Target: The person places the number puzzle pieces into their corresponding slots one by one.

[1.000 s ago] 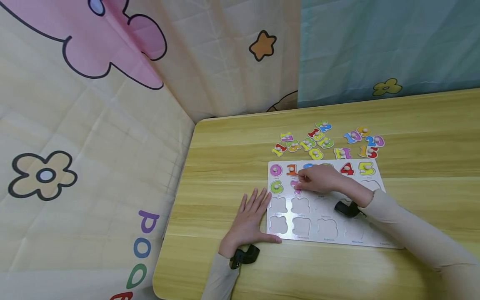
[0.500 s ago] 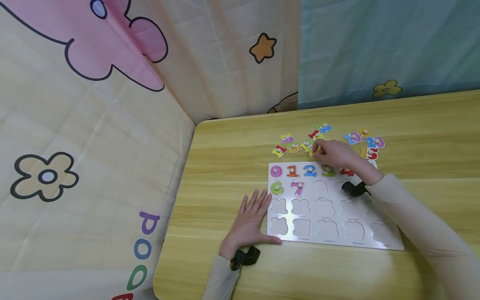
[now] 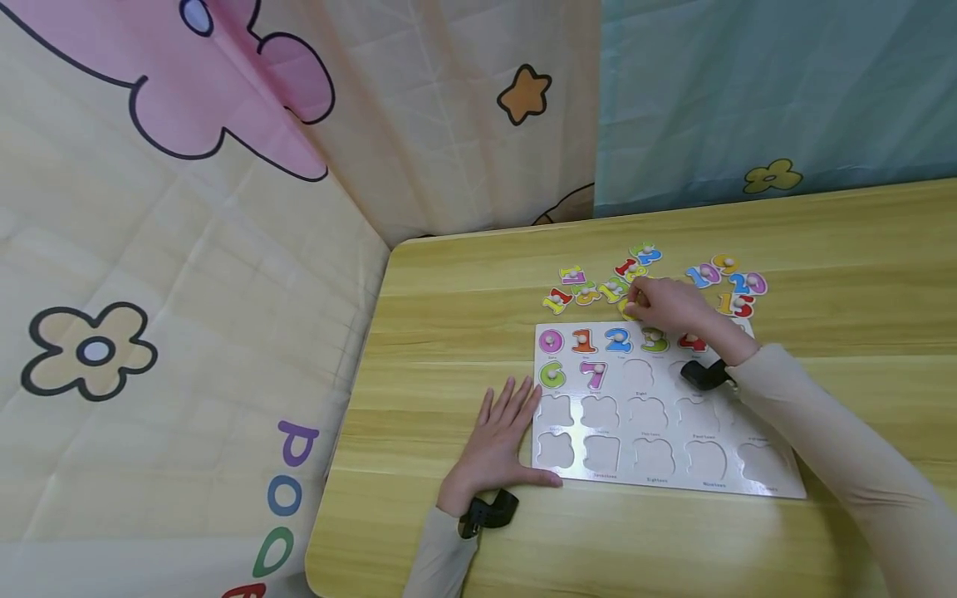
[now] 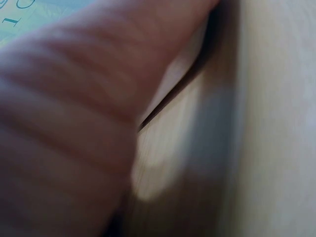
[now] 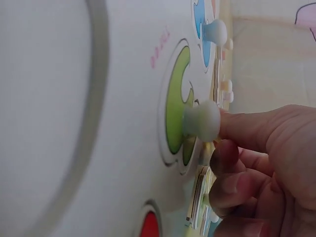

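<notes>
A white number puzzle board point(image 3: 625, 432) lies on the table, with knobbed pieces 0 to 7 in its upper recesses. My left hand point(image 3: 495, 444) rests flat with fingers spread, touching the board's left edge; its thumb point(image 4: 84, 103) fills much of the left wrist view. Beyond the board's far edge, my right hand point(image 3: 667, 306) pinches at a yellow number piece point(image 3: 625, 309), mostly covered by the fingers. In the right wrist view, the green 3 piece's white knob point(image 5: 202, 121) stands in front of the right thumb, and the fingertips' contact is hidden.
Loose number pieces lie behind the board: a left group with a pink-yellow piece point(image 3: 572, 275), a blue-green piece point(image 3: 646, 254) farther back, and a right group with a blue-purple 20 point(image 3: 748, 283). Printed curtains point(image 3: 449, 124) border the table point(image 3: 419, 349) behind and left.
My right hand has moved from the 7 piece in the second row to the loose yellow piece beyond the board, and has barely shifted since half a second ago. My left hand stays put.
</notes>
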`<state>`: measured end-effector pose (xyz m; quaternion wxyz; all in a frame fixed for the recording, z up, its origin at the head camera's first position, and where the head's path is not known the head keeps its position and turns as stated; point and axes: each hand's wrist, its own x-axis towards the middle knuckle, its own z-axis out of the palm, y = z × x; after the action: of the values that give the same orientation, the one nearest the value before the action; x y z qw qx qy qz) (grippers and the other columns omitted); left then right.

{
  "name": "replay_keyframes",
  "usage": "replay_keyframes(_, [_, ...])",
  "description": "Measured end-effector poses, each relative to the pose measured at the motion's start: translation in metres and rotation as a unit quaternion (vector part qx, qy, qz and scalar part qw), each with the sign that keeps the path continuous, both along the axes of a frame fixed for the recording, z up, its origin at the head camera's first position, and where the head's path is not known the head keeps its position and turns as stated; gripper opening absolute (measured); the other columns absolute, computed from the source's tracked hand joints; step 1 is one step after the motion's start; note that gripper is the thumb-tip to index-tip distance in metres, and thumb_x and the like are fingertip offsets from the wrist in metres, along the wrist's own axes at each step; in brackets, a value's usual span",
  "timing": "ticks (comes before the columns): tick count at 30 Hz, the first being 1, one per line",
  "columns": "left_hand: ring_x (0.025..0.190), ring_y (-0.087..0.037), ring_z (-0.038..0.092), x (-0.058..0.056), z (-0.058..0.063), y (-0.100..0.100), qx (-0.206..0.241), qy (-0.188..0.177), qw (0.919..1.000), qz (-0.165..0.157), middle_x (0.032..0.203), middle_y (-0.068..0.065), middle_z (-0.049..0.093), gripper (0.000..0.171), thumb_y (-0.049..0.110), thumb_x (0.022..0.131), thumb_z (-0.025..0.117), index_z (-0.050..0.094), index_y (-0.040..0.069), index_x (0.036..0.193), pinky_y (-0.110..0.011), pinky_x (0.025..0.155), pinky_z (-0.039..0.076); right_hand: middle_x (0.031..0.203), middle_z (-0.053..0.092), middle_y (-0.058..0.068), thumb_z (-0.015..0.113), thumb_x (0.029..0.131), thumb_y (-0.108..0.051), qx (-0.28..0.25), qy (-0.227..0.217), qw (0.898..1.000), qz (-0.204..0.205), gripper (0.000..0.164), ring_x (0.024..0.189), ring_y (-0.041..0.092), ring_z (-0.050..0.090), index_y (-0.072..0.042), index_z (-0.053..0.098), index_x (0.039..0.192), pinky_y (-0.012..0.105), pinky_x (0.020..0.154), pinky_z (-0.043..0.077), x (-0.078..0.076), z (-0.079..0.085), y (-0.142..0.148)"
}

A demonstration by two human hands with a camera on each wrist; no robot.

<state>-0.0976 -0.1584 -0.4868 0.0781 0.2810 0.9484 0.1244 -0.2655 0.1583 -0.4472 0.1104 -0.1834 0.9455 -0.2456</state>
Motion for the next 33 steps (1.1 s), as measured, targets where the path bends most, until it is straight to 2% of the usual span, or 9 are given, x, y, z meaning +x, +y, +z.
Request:
replay_keyframes(3, [0.143, -0.025, -0.007, 0.0, 0.0, 0.0, -0.002, -0.002, 1.0, 0.001, 0.159, -0.004, 0.0, 0.124, 0.074, 0.064, 0.068, 0.006, 0.014, 0.154, -0.047, 0.113, -0.005, 0.071, 0.05, 0.006, 0.061, 0.093, -0.023, -0.015, 0.004, 1.0, -0.012, 0.022, 0.058, 0.021, 0.046, -0.003, 0.056, 0.098, 0.032, 0.049, 0.033, 0.003, 0.001, 0.002])
replay_keyframes(6, [0.143, -0.025, -0.007, 0.001, -0.001, 0.0, -0.002, 0.0, 1.0, 0.001, 0.159, -0.004, 0.001, 0.125, 0.075, 0.064, 0.068, 0.007, 0.014, 0.154, -0.047, 0.113, -0.005, 0.071, 0.05, 0.004, 0.063, 0.093, -0.025, -0.031, 0.009, 0.999, -0.007, 0.023, 0.056, 0.02, 0.045, -0.004, 0.056, 0.096, 0.031, 0.048, 0.033, 0.011, 0.006, 0.005])
replay_keyframes(10, [0.143, -0.025, -0.007, 0.002, -0.001, 0.001, 0.001, 0.0, 1.0, 0.0, 0.159, -0.005, 0.002, 0.125, 0.074, 0.064, 0.068, 0.007, 0.013, 0.154, -0.047, 0.113, -0.005, 0.066, 0.048, 0.0, 0.067, 0.09, -0.03, -0.042, 0.005, 0.998, 0.036, 0.024, 0.054, 0.017, 0.044, -0.007, 0.057, 0.09, 0.029, 0.047, 0.031, 0.03, 0.014, 0.009])
replay_keyframes(14, [0.143, -0.024, -0.007, 0.002, 0.0, 0.001, 0.0, -0.003, 1.0, 0.002, 0.159, -0.004, 0.001, 0.124, 0.074, 0.064, 0.068, 0.008, 0.013, 0.154, -0.047, 0.113, -0.005, 0.063, 0.046, -0.003, 0.07, 0.087, -0.033, -0.046, -0.022, 0.996, 0.074, 0.024, 0.055, 0.014, 0.042, -0.012, 0.059, 0.086, 0.027, 0.048, 0.029, 0.049, 0.019, 0.011])
replay_keyframes(20, [0.143, -0.023, -0.008, -0.001, 0.002, 0.001, -0.004, -0.014, 0.9999, 0.002, 0.159, -0.004, -0.001, 0.124, 0.073, 0.065, 0.068, 0.006, 0.014, 0.154, -0.045, 0.113, -0.007, 0.062, 0.045, -0.006, 0.072, 0.085, -0.031, -0.026, -0.055, 0.992, 0.11, 0.018, 0.056, 0.012, 0.043, -0.019, 0.059, 0.081, 0.026, 0.049, 0.028, 0.069, 0.015, 0.011])
replay_keyframes(27, [0.143, -0.022, -0.009, -0.002, 0.0, 0.0, 0.001, -0.017, 0.9999, 0.004, 0.159, -0.003, -0.001, 0.123, 0.073, 0.065, 0.068, 0.006, 0.014, 0.154, -0.044, 0.113, -0.008, 0.06, 0.044, -0.007, 0.072, 0.085, -0.032, -0.038, -0.035, 0.994, 0.095, 0.021, 0.053, 0.011, 0.041, -0.016, 0.059, 0.084, 0.025, 0.048, 0.026, 0.076, -0.002, 0.007])
replay_keyframes(33, [0.143, -0.023, -0.008, -0.001, 0.0, 0.0, 0.003, -0.016, 0.9999, 0.003, 0.159, -0.003, -0.001, 0.123, 0.073, 0.065, 0.068, 0.006, 0.014, 0.154, -0.045, 0.113, -0.007, 0.06, 0.044, -0.006, 0.07, 0.086, -0.036, -0.042, -0.032, 0.996, 0.075, 0.025, 0.053, 0.012, 0.04, -0.014, 0.059, 0.085, 0.026, 0.049, 0.025, 0.077, -0.007, 0.002])
